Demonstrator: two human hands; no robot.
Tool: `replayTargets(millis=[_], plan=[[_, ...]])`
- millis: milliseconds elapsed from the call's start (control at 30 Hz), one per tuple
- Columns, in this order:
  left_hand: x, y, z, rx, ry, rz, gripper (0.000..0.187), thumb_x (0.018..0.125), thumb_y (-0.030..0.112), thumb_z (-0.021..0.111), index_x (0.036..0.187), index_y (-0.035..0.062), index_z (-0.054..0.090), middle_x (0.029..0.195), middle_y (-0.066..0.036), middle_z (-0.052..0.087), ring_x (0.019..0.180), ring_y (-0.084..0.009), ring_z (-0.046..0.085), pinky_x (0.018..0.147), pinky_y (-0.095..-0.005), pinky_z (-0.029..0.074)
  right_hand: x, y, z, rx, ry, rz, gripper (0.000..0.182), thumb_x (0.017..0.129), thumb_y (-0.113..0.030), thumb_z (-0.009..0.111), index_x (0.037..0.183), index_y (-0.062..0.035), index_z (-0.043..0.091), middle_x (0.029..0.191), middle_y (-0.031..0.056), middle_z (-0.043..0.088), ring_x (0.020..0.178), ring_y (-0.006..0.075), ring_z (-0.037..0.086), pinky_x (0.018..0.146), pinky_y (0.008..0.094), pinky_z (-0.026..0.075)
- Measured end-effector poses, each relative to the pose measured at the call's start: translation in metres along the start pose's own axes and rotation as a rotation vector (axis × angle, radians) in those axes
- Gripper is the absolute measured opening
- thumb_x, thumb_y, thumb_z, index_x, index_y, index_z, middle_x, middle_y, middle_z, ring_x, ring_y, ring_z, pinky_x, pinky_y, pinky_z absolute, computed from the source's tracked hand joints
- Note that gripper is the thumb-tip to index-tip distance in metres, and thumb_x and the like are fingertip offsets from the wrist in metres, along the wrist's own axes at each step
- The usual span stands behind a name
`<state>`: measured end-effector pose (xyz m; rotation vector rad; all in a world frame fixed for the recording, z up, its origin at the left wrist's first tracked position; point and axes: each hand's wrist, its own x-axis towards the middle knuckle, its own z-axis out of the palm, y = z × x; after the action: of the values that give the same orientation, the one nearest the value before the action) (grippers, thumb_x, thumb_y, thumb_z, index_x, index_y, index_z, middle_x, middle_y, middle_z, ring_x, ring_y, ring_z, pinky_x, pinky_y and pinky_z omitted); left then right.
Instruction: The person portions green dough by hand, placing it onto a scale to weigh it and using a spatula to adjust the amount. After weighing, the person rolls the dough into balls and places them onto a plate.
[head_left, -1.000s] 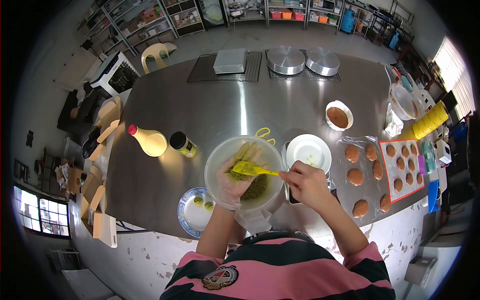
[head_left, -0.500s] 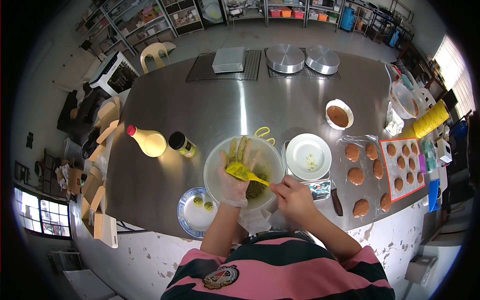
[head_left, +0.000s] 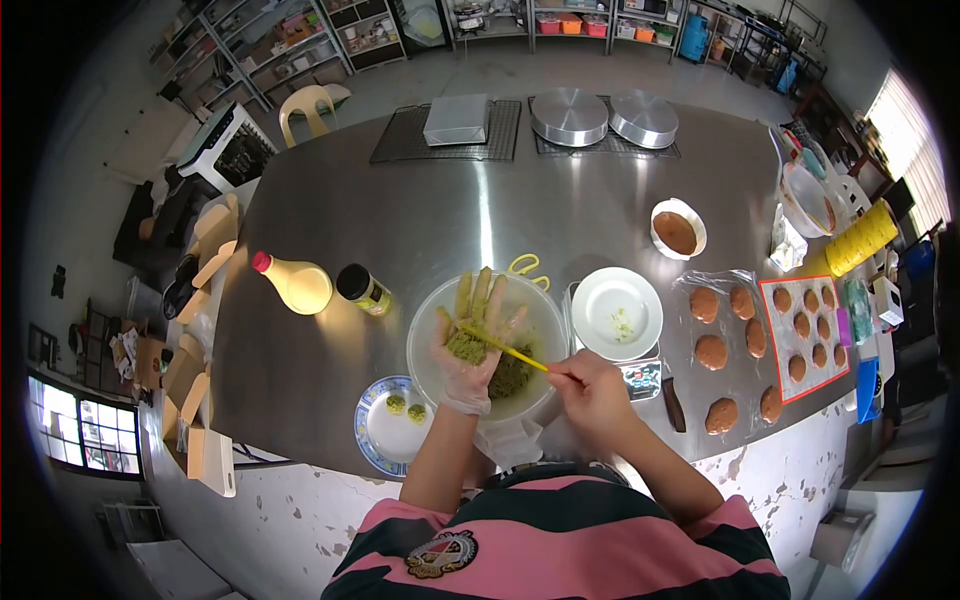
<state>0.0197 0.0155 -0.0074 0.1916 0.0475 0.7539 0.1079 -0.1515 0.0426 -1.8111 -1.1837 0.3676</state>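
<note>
My left hand [head_left: 468, 374], in a clear plastic glove, is palm up over a translucent bowl [head_left: 419, 325] with its fingers spread. A lump of green mixture [head_left: 465, 348] lies on its palm, and green smears coat the fingers. My right hand [head_left: 592, 390] grips the handle of a yellow spatula [head_left: 524, 357], whose blade is turned edge-on against the left fingers above the lump. More green mixture [head_left: 513, 376] sits in the bowl. To the left, a blue-rimmed plate [head_left: 369, 447] bears two small green balls [head_left: 396, 404].
Right of the bowl, a white plate [head_left: 598, 300] with crumbs rests on a digital scale [head_left: 642, 380]; a knife [head_left: 674, 405] lies beside it. Brown patties [head_left: 711, 352] cover plastic film farther right. A yellow-capped jar [head_left: 364, 290], squeeze bottle [head_left: 295, 284] and yellow-handled scissors [head_left: 530, 268] stand or lie nearby.
The spatula has turned from blade flat over the palm to edge-on, uncovering the green lump on the left palm. My right hand has shifted slightly right.
</note>
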Motion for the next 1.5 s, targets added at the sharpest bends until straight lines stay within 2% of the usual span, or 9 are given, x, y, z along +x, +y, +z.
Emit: replayTargets(millis=[67,300,467,567,700,867,1000,1067,1500], plan=[[0.001,0.002,0.001,-0.142,-0.036,0.015,0.06,0.089,0.044,0.046,0.137,0.0096,0.035,0.145,-0.012,0.03,0.137,-0.0279,0.021,0.107,-0.0616,0.014,0.0,0.009,0.003,0.221,0.074,0.06,0.011,0.078,-0.008,0.065,0.088,-0.0045,0.066,0.073,0.0115,0.057,0.06,0.0264,0.059,0.054,0.0349,0.047],[0.005,-0.009,0.014,-0.244,0.224,0.104,0.053,0.094,0.043,0.041,0.134,0.0085,0.037,0.14,-0.01,0.037,0.132,-0.0249,0.032,0.109,-0.05,0.024,-0.014,0.014,0.032,0.045,0.214,-0.053,0.012,0.077,-0.005,0.066,0.09,-0.0029,0.066,0.072,0.0115,0.056,0.057,0.0254,0.057,0.051,0.0339,0.046],[0.005,-0.024,0.025,0.035,0.412,0.162,0.051,0.097,0.038,0.036,0.132,0.0,0.033,0.137,-0.011,0.038,0.131,-0.0228,0.033,0.111,-0.0404,0.026,-0.019,0.023,0.041,-0.169,0.243,-0.152,0.015,0.075,-0.002,0.065,0.09,-0.0046,0.066,0.069,0.0097,0.051,0.054,0.0245,0.055,0.047,0.0341,0.045],[0.007,-0.027,0.01,0.179,0.351,0.122,0.052,0.098,0.037,0.035,0.132,-0.0028,0.032,0.138,-0.011,0.037,0.132,-0.023,0.033,0.111,-0.0392,0.027,-0.02,0.022,0.039,-0.208,0.22,-0.173,0.015,0.075,-0.002,0.064,0.09,-0.0049,0.066,0.069,0.009,0.05,0.054,0.0237,0.056,0.047,0.0335,0.045],[0.009,-0.026,0.006,0.226,0.352,0.12,0.051,0.098,0.035,0.034,0.133,-0.0021,0.031,0.138,-0.012,0.036,0.132,-0.0229,0.032,0.111,-0.0402,0.027,-0.016,0.02,0.03,-0.199,0.169,-0.171,0.014,0.076,-0.004,0.064,0.089,-0.0044,0.066,0.069,0.0096,0.051,0.055,0.0252,0.056,0.048,0.0344,0.045],[0.014,-0.003,-0.006,0.005,0.183,-0.054,0.067,0.092,0.054,0.034,0.13,-0.0011,0.039,0.138,-0.016,0.037,0.134,-0.0277,0.029,0.108,-0.0534,0.024,-0.005,0.012,0.001,0.062,0.08,-0.002,0.015,0.075,-0.007,0.065,0.09,-0.0059,0.067,0.071,0.0103,0.054,0.058,0.0286,0.056,0.052,0.0374,0.046],[0.009,0.0,-0.003,0.075,0.128,-0.152,0.075,0.088,0.062,0.033,0.131,0.0004,0.04,0.141,-0.017,0.034,0.134,-0.0309,0.026,0.105,-0.0588,0.024,0.001,0.008,0.003,-0.045,0.173,0.041,0.01,0.076,-0.005,0.065,0.085,-0.0046,0.069,0.071,0.0104,0.055,0.056,0.0249,0.056,0.052,0.033,0.045],[0.007,0.0,-0.002,-0.006,0.025,-0.236,0.077,0.087,0.063,0.034,0.131,0.0007,0.039,0.141,-0.018,0.034,0.134,-0.0324,0.026,0.103,-0.0599,0.025,0.001,0.011,0.005,-0.203,0.093,-0.099,0.011,0.077,-0.005,0.065,0.087,-0.0064,0.07,0.072,0.0085,0.056,0.055,0.0223,0.056,0.051,0.0322,0.045],[0.011,-0.003,0.004,0.242,0.325,-0.251,0.071,0.092,0.052,0.032,0.127,-0.0096,0.04,0.131,-0.022,0.044,0.124,-0.0343,0.04,0.099,-0.0478,0.035,0.007,0.017,0.002,-0.242,0.087,-0.07,0.011,0.077,-0.01,0.065,0.087,-0.01,0.071,0.07,0.0064,0.054,0.055,0.0221,0.057,0.05,0.0341,0.046]])
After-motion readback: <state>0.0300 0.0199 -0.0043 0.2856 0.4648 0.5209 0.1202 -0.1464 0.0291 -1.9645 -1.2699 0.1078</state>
